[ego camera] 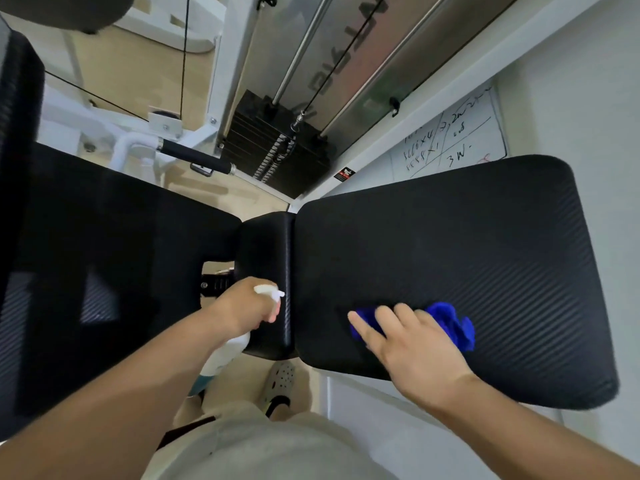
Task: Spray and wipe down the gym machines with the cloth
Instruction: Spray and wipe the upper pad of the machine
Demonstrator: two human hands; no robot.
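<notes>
The right hand (408, 341), fingers spread, presses a blue cloth (450, 323) on the black seat pad (467, 244); the left hand (246, 306) grips a white spray bottle (225, 351).

Shows right hand (412, 344) pressing blue cloth (450, 323) flat against black textured pad (467, 244), left hand (242, 303) gripping white spray bottle (225, 355) beside narrow centre pad (266, 251), weight stack (273, 157) and whiteboard (460, 140) beyond.
</notes>
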